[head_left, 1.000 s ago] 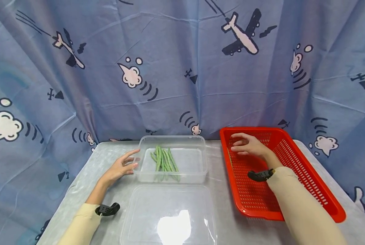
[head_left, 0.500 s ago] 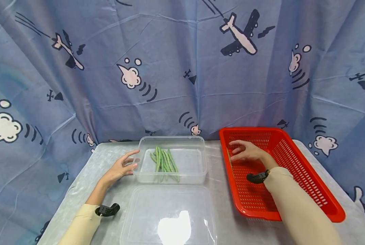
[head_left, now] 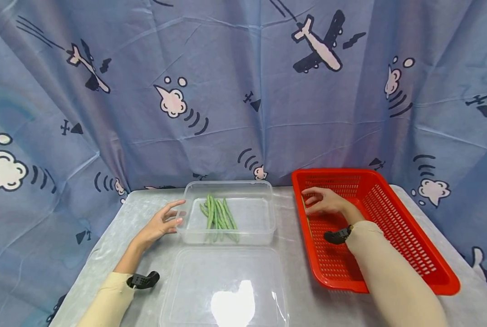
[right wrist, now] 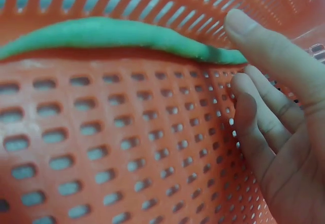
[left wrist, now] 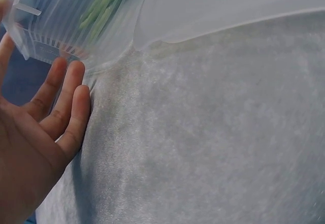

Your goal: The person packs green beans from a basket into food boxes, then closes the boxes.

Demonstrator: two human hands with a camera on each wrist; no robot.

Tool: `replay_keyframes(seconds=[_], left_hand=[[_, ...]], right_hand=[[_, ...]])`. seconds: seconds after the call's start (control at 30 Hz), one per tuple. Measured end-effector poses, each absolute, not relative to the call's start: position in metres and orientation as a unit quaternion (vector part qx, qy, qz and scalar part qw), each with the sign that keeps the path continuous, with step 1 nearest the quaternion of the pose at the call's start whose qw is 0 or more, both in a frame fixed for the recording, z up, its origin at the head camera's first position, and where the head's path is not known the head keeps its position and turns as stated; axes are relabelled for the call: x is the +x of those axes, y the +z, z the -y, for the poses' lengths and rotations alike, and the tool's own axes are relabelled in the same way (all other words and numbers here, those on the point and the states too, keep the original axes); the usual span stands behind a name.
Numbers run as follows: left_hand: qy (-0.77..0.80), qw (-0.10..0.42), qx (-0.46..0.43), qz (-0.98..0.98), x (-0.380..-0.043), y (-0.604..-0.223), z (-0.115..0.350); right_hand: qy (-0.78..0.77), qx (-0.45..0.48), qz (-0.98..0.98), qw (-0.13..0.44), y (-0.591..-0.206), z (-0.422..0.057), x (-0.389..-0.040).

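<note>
A clear plastic container (head_left: 253,215) stands at the middle back of the table with several green beans (head_left: 218,215) in its left half. My left hand (head_left: 160,225) is spread at the container's left wall, fingertips against or very near it; in the left wrist view its fingers (left wrist: 65,99) are extended. My right hand (head_left: 327,202) reaches into the red basket (head_left: 337,268). A single green bean (right wrist: 122,35) lies along the basket's left wall. Its far end sits between the right thumb (right wrist: 254,33) and fingers, which stand apart without a visible pinch.
A clear flat lid (head_left: 194,277) lies on the table in front of the container, reflecting a bright light. Behind the table hangs a blue curtain (head_left: 227,91) printed with airplanes. The basket's raised walls surround the right hand.
My right hand has moved down and to the left inside the red basket, toward the bean along the left wall. The left hand stays at the container.
</note>
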State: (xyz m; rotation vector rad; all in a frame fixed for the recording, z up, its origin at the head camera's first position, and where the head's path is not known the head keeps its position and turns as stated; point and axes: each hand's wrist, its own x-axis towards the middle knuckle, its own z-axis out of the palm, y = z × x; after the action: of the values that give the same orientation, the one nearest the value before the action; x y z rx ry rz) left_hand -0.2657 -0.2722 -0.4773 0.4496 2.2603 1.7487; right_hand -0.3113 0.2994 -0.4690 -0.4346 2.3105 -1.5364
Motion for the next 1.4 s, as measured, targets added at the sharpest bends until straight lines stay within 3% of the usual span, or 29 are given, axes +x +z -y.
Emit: replay_keyframes(seconds=[0.63, 0.97, 1.4], left_hand=[[0.601, 0.115, 0.169, -0.773, -0.2657, -0.4772, 0.2728], [0.595, 0.112, 0.164, -0.779, -0.2652, -0.4794, 0.2749], [0.593, 0.111, 0.159, -0.781, -0.2657, -0.4777, 0.2728]], right_hand=[[-0.499, -0.161, -0.835, 0.165, -0.4689, -0.2926, -0.3118], [-0.553, -0.204, -0.789, 0.175, -0.4732, -0.2921, -0.3173], [-0.617, -0.113, -0.749, 0.214, -0.4668, -0.2988, -0.3173]])
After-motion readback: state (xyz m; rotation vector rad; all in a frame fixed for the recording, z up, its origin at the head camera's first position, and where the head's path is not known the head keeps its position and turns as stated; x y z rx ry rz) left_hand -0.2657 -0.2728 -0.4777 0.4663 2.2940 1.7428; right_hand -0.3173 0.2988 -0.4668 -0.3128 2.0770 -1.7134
